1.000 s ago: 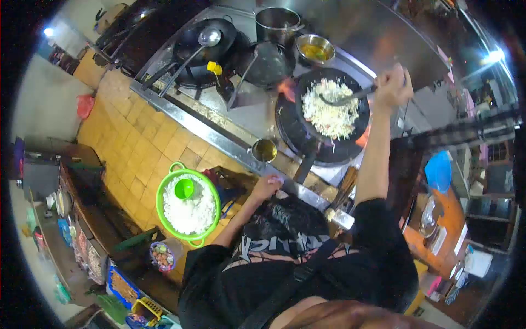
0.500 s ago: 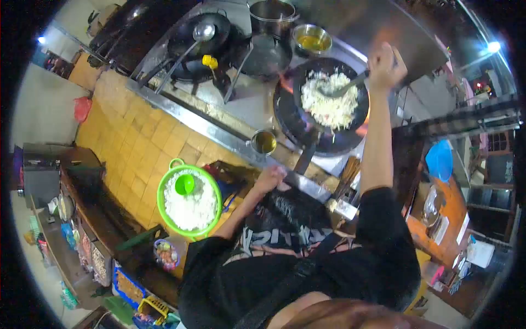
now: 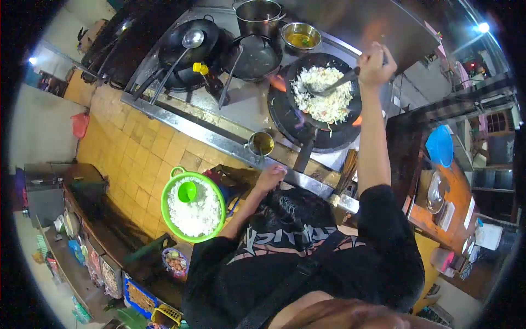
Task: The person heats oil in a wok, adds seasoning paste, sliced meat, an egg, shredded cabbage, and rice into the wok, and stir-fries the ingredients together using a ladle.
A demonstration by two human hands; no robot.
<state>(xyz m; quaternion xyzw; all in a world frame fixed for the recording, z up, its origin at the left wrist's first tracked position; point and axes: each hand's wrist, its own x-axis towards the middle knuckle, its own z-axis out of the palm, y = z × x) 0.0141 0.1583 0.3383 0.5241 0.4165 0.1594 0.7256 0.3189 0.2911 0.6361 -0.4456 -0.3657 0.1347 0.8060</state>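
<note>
My right hand point(image 3: 376, 67) is closed around the handle of a dark cooking spatula point(image 3: 338, 85). The spatula's blade sits in a pale mass of rice with shreds point(image 3: 323, 107) inside a black wok point(image 3: 298, 68). Flames show around the wok on its burner, and its handle point(image 3: 306, 156) points toward me. My left hand point(image 3: 271, 177) is low at the stove's metal front edge, fingers curled; whatever they hold, if anything, cannot be made out. Just above it stands a metal cup of dark liquid point(image 3: 261, 143). A green basin point(image 3: 164, 205) of white rice with a green scoop point(image 3: 187, 192) lies left of that arm.
On the stove's left are another wok point(image 3: 181, 55) with a ladle point(image 3: 193, 39), a yellow-capped bottle point(image 3: 201, 69) and a dark pan point(image 3: 255, 57). Behind stand a pot point(image 3: 257, 16) and a bowl of yellow liquid point(image 3: 301, 38). An orange table point(image 3: 457, 205) is at right.
The whole view has shifted slightly. The spatula has moved a little within the rice, its blade now farther left in the wok. My left hand stays by the stove edge.
</note>
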